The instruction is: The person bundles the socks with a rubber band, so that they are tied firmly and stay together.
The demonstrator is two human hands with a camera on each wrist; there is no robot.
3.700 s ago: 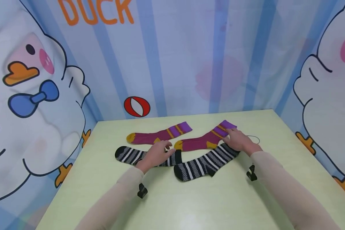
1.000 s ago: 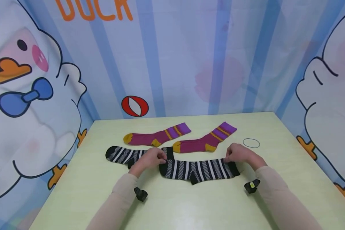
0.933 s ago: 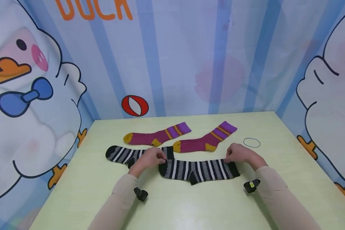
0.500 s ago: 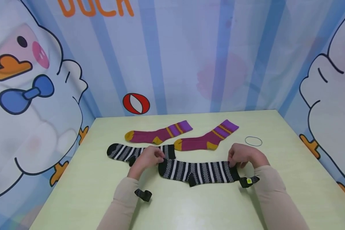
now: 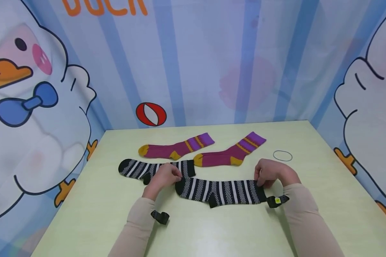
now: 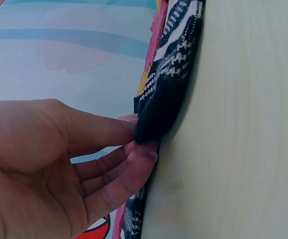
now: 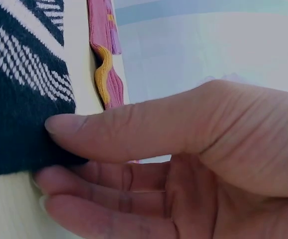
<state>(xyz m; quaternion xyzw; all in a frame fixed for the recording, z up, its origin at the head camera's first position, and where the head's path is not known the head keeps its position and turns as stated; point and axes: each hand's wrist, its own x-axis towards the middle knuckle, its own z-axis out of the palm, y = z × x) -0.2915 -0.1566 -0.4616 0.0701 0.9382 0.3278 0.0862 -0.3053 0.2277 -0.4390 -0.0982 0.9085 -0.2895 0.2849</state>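
Observation:
A black-and-white striped sock (image 5: 226,192) lies flat across the middle of the table, toe to the left. My left hand (image 5: 165,177) pinches its black toe between thumb and fingers, as the left wrist view shows on the toe (image 6: 158,112). At the other end my right hand (image 5: 273,173) pinches the black cuff (image 7: 24,127), thumb on top and fingers beneath. Behind my left hand lies a second striped sock (image 5: 135,169), partly covered by that hand. Farther back are two magenta socks with mustard toes and heels, a left one (image 5: 161,151) and a right one (image 5: 217,159).
A thin loop (image 5: 282,155) lies on the table (image 5: 196,232) at the right. Printed cloth walls (image 5: 199,71) with duck figures stand along the back and both sides. Each wrist wears a small black camera.
The near striped sock's cuff has come from the upper right towards me, and the sock now lies nearly level. My left hand went from above the other striped sock to its toe.

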